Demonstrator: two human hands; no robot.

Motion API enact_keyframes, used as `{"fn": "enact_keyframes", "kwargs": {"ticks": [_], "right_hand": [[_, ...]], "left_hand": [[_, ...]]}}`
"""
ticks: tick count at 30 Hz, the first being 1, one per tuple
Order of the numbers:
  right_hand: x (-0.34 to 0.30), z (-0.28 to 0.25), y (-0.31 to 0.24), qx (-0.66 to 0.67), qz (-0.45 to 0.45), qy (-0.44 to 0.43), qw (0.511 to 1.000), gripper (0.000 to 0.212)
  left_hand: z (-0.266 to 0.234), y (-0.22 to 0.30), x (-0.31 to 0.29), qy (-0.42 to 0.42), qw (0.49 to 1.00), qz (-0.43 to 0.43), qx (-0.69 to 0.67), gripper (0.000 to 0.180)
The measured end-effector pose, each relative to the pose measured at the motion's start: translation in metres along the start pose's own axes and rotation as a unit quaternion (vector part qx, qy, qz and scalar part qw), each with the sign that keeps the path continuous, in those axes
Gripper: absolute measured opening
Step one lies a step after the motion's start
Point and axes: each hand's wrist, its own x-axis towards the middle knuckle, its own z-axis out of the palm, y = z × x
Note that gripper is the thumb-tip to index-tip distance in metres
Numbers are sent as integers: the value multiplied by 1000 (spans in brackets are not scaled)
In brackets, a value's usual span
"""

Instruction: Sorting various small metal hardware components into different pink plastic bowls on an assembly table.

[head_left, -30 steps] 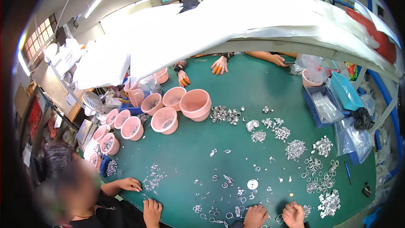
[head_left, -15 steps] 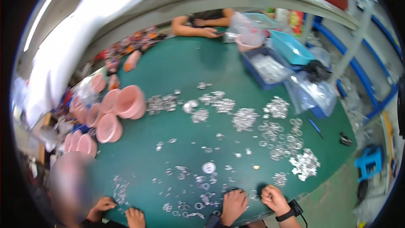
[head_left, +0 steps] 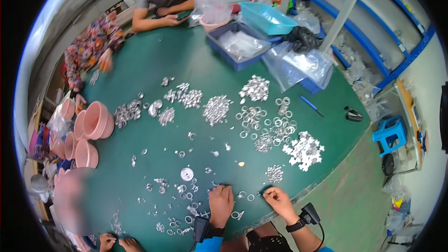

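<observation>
Since the earlier frames the view has swung: the pink bowls (head_left: pixel 95 121) that sat upper left of centre now lie at the left edge, and the person's two hands have slid from the lower right toward the lower middle of the frame. The pink bowls lie tipped and nested on the green counter (head_left: pixel 154 60); what is in them cannot be told. At the top, a dark blue tray (head_left: pixel 235 49) holds clear plastic bags, a light blue tub (head_left: pixel 266 17) stands beside it, and a pink bowl (head_left: pixel 212 22) carries a clear bag. Heaps of small silver metal parts (head_left: pixel 217 108) and loose metal rings (head_left: pixel 266 121) fill the middle; a white pile (head_left: pixel 305 149) lies to the right. The left hand (head_left: pixel 220 204) rests palm down, fingers curled close over small rings (head_left: pixel 186 195) at the counter's near edge. The right hand (head_left: pixel 276 199) has its fingers pinched narrow on the counter; whether they grip a piece cannot be told.
</observation>
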Motion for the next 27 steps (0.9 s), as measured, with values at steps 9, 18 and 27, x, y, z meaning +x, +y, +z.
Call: {"fn": "enact_keyframes", "kwargs": {"ticks": [9,18,27], "right_hand": [[2,38,-16,-428,-200,-5,882,29],[14,21,-25,-148,-23,-123,981,14],[8,45,-18,-483,-205,-111,844,21]], "left_hand": [[-40,-3,-82,-22,994,-74,-71,12],[-18,15,-101,8,993,-106,-55,21],[-13,11,-94,-19,992,-119,-47,28]]}}
